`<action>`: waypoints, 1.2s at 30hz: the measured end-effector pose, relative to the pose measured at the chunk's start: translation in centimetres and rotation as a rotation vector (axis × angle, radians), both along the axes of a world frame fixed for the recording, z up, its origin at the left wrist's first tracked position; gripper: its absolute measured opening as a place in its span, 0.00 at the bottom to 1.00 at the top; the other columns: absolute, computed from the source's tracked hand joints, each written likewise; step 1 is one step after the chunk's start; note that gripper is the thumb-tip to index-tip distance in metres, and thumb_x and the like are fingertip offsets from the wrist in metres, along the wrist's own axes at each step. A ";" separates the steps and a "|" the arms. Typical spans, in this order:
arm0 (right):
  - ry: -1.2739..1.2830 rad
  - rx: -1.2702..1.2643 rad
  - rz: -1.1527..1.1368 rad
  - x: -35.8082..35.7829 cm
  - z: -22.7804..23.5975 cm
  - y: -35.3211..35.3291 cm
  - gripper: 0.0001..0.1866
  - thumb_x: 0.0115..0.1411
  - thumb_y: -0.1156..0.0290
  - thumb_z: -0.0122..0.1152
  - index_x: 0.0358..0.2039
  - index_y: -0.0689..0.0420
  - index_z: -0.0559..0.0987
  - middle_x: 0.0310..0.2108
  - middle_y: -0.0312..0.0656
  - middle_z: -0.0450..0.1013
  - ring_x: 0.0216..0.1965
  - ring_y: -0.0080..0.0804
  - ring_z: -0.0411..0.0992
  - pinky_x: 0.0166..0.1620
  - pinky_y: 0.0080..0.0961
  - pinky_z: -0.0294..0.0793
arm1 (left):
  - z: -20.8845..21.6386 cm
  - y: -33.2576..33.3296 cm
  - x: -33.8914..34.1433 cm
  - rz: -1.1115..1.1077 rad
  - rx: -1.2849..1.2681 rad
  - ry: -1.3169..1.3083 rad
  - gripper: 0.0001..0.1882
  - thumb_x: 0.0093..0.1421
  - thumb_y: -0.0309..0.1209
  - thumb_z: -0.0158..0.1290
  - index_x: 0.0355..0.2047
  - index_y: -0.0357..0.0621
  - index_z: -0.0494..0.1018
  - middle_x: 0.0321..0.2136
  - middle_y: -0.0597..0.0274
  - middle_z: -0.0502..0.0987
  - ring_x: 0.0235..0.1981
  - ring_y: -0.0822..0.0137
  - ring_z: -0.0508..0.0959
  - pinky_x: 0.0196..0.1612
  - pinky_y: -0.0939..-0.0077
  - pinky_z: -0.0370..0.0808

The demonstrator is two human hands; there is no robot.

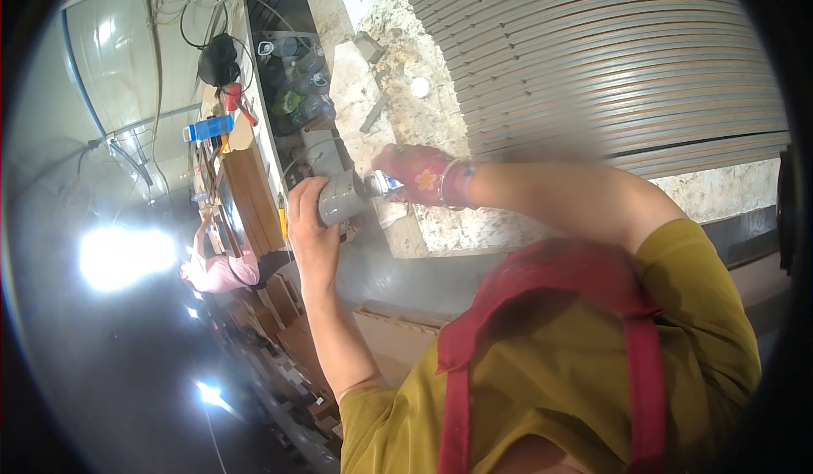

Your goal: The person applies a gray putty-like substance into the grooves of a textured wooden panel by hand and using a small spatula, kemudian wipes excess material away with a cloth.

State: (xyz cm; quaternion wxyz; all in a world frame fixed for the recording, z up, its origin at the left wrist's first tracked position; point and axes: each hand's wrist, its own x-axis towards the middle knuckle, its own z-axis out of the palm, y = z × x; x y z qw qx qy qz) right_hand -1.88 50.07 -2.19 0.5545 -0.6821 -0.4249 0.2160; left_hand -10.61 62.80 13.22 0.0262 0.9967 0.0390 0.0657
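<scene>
My bare left hand (312,235) is wrapped round a grey cylindrical container (340,199), which lies tilted with its narrower end toward the right. At that end, my right hand (419,173), in a pink-red glove with a flower pattern, is closed on a small white-and-blue piece (385,183). The piece sits close against the container; whether it is a cap or a separate small bottle I cannot tell. A bracelet circles the right wrist. Both hands are over the near left corner of a stained white worktop (449,228).
Long grey-brown strips (610,59) lie side by side across the worktop. Dark scraps (373,112) and a white round thing (420,87) lie left of them. Clear plastic bottles (309,85) fill a space beyond my left hand. A person in pink (222,272) is farther left, near stacked boards (251,195).
</scene>
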 end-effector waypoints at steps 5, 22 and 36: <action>0.007 0.001 -0.016 0.0 0.1 0.1 0.20 0.52 0.70 0.66 0.45 0.57 0.72 0.43 0.49 0.69 0.47 0.48 0.71 0.49 0.38 0.70 | -0.1 0.0 0.0 -0.013 0.003 0.003 0.31 0.38 0.07 0.50 0.46 0.41 0.71 0.44 0.54 0.73 0.49 0.52 0.74 0.53 0.65 0.69; -0.001 0.019 -0.033 -0.1 -0.4 0.2 0.22 0.53 0.69 0.66 0.46 0.57 0.69 0.44 0.50 0.68 0.48 0.50 0.70 0.49 0.40 0.70 | 0.1 -0.2 -0.1 0.023 0.001 0.002 0.28 0.40 0.12 0.54 0.45 0.42 0.73 0.44 0.55 0.74 0.48 0.52 0.74 0.51 0.63 0.70; -0.007 0.047 -0.037 -0.2 -0.7 0.4 0.23 0.51 0.69 0.66 0.46 0.57 0.69 0.42 0.50 0.68 0.46 0.50 0.70 0.48 0.40 0.69 | -0.1 0.2 -0.1 -0.017 0.037 -0.025 0.25 0.41 0.11 0.54 0.43 0.41 0.72 0.40 0.54 0.74 0.43 0.52 0.76 0.48 0.65 0.71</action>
